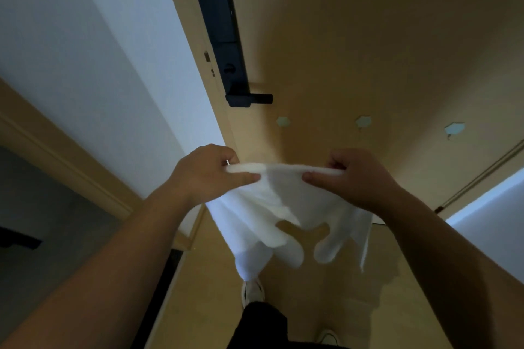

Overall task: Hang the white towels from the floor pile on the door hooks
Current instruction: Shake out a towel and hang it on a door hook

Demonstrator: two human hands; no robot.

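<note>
— What stands straight ahead?

— A tan wooden door (354,37), with a long black lock plate (219,31) near its left edge and a black lever handle (251,99) at the bottom of that plate.

— And to the left?

— A white wall (93,51), with a tan baseboard (65,161) running below it and a grey floor (42,235) further down.

— How is the light?

— Dim and warm. The door's lower part lies in shadow, and a pale bright surface (493,212) shows at the right edge.

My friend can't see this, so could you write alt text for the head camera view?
Two bare hands, left hand and right hand, pinch the stretched top edge of a thin white cloth towel before a tan wooden door with a black lever lock and three small pale stick-on hooks.
</note>
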